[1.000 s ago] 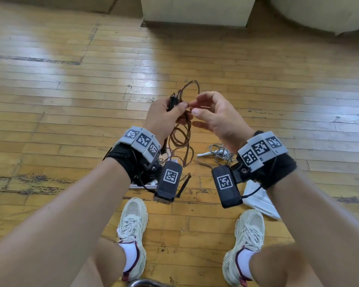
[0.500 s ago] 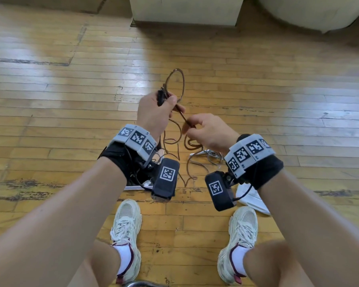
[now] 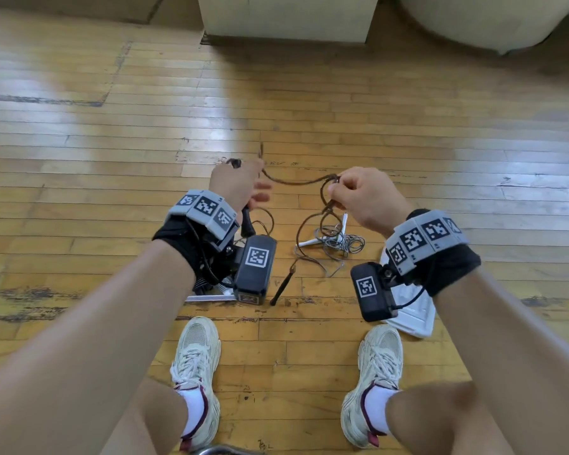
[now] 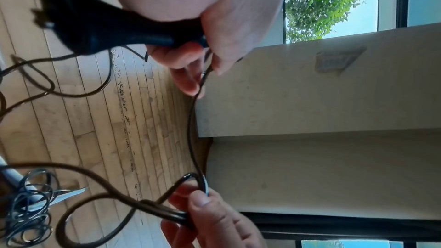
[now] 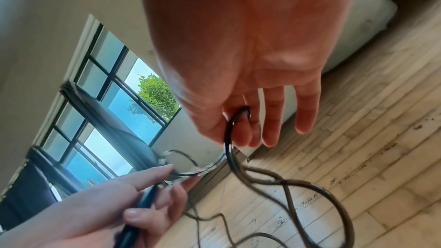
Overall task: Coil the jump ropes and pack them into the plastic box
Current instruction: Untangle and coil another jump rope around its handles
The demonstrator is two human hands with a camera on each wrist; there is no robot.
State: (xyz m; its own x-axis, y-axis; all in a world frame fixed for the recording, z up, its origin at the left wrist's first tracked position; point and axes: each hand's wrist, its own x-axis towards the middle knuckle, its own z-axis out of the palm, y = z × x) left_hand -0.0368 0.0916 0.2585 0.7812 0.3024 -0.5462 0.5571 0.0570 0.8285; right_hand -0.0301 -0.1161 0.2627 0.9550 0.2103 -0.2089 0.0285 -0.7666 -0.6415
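Note:
My left hand (image 3: 243, 188) grips one black handle (image 4: 119, 25) of the brown jump rope (image 3: 296, 182) and pinches the rope where it leaves the handle. From there the rope (image 4: 190, 129) runs taut to my right hand (image 3: 342, 192), which pinches a small loop of it (image 5: 236, 120) between thumb and fingers. Below the hands the rope hangs in loose loops to the wooden floor, where its other black handle (image 3: 283, 287) lies. A grey jump rope (image 3: 335, 241) with white handles lies tangled on the floor under my right hand.
A white plastic piece (image 3: 414, 316), box or lid, lies on the floor beneath my right wrist. A clear plastic edge (image 3: 207, 297) shows under my left wrist. My two shoes (image 3: 197, 362) stand close below. A pale cabinet (image 3: 286, 18) stands ahead.
My hands have dropped lower and moved apart. The rope that was bunched between them is now drawn out in a line from one hand to the other.

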